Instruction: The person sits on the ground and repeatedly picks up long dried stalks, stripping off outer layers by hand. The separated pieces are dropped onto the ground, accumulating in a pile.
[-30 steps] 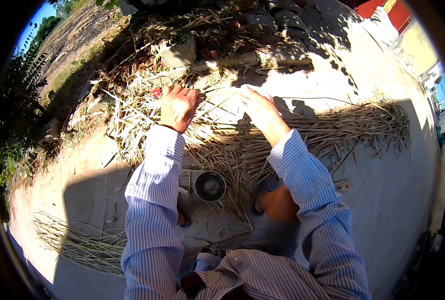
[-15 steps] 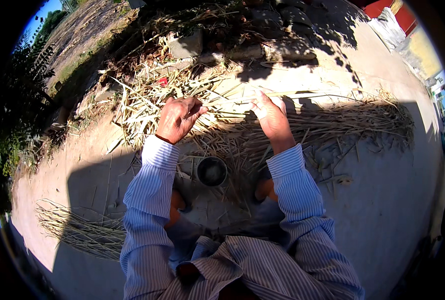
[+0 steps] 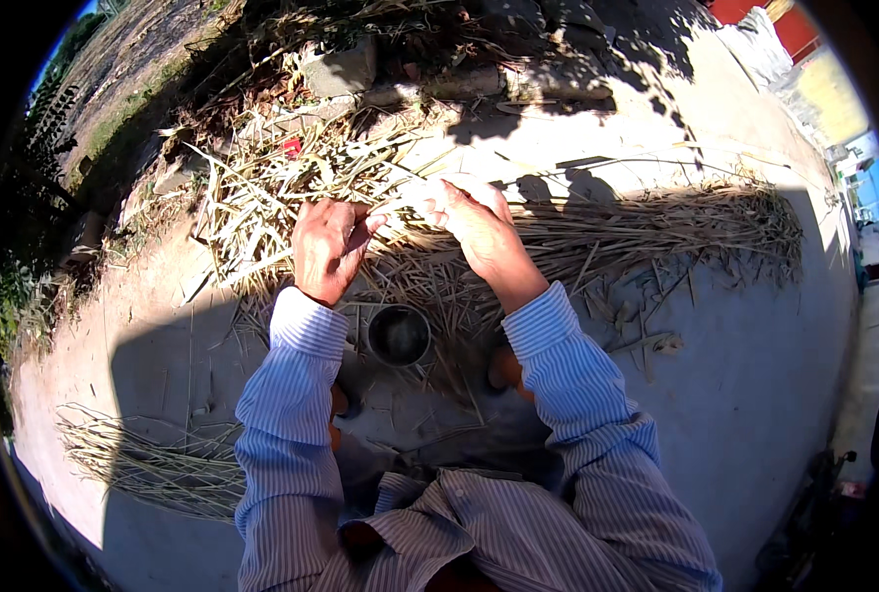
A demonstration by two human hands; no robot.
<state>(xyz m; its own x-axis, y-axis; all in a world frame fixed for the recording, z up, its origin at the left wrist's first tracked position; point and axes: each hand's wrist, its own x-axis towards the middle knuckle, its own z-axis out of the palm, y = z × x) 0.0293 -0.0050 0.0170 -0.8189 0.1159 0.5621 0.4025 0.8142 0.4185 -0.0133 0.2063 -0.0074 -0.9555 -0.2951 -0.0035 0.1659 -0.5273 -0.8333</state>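
Observation:
My left hand (image 3: 329, 249) is closed, its fingers pinching the end of a long, thin dry stalk (image 3: 607, 161). Close to its right, my right hand (image 3: 481, 235) is also closed around that stalk, which trails off in an arc to the right. Under and beyond the left hand spreads a heap of pale, dry leaf strips (image 3: 252, 202). A thick layer of dry stalks (image 3: 656, 232) lies on the ground beneath and right of the right hand. Just below both hands, between my feet, stands a round dark pot (image 3: 399, 335); its contents are too dark to tell.
A smaller bundle of thin stalks (image 3: 153, 464) rests on the ground at the lower left. Stone blocks (image 3: 341, 71) edge the far side, near a small red scrap (image 3: 292, 147). A white sack (image 3: 758, 47) is at the far right. Loose bits litter the concrete (image 3: 735, 395).
My right hand has moved left along the stalk and now sits close to my left hand. The whole view has shifted slightly.

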